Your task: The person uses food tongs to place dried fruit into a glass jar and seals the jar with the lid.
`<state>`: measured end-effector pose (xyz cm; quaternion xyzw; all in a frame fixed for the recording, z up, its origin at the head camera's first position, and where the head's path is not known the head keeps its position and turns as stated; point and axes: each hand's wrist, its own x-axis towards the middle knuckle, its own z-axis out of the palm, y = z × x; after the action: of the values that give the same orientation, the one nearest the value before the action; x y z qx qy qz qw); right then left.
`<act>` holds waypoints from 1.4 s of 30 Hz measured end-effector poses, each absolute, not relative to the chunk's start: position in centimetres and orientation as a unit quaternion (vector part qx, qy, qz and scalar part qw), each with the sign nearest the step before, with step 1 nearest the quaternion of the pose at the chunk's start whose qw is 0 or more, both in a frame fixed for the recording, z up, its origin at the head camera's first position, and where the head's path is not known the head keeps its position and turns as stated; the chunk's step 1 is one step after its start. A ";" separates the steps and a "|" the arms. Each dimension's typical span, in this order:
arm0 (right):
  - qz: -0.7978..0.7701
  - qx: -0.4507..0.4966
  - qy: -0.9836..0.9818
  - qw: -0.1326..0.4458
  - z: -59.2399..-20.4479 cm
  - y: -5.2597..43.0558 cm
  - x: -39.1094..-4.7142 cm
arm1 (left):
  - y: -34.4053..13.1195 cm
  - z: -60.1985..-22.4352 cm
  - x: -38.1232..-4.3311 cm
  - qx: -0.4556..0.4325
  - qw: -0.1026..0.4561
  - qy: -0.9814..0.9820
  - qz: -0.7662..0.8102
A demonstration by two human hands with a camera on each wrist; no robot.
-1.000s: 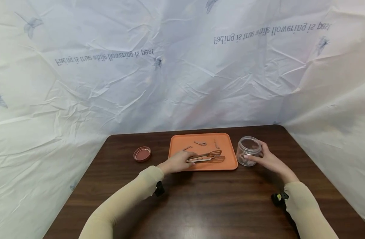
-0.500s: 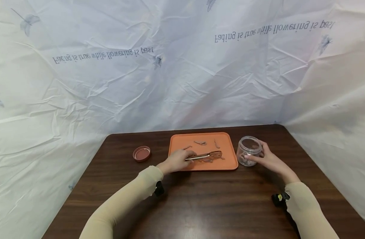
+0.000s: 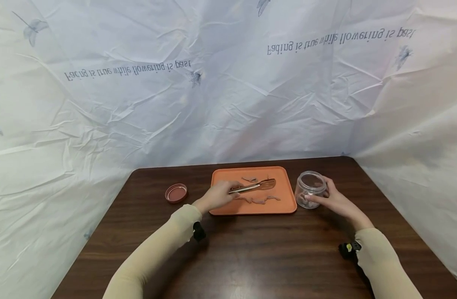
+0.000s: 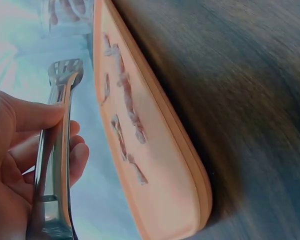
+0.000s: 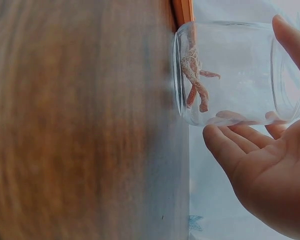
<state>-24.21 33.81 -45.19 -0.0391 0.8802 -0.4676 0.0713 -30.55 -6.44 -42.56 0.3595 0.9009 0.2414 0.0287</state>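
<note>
Over the dark wood-grain worktop [image 3: 266, 257], our left grip [image 3: 218, 194] curls snugly round silver metal tongs [image 4: 52, 172], above twisted brown strips [image 4: 127, 95] on an orange rectangular tray [image 3: 284, 206]; our right grip [image 3: 335, 202] curves wider, clasping a clear round jar [image 3: 307, 187] beside it. Only our right wrist view clearly shows crossed strips [image 5: 195, 80] inside.

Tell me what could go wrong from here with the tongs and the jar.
The thin strips lie low on the tray, so the tongs in the left hand may fail to pinch them, or let one slip. The open jar, held at its side by the right hand, might tip if the tongs knock it.
</note>
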 end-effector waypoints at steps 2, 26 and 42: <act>-0.467 -0.038 0.881 0.072 -45.3 33.9 -24.3 | -6.6 -42.5 -30.7 0.363 0.026 0.901 0.234; -0.468 -0.040 0.880 0.071 -45.4 34.0 -24.4 | -6.7 -43.8 -29.8 0.381 0.027 0.902 0.201; -0.471 -0.045 0.878 0.072 -45.4 34.3 -24.3 | -5.4 -41.1 -30.1 0.369 -0.005 0.894 0.255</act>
<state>-24.27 34.29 -45.38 -0.0449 0.8781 -0.4708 0.0722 -30.09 -5.38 -41.07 0.3691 0.8937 0.2551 -0.0045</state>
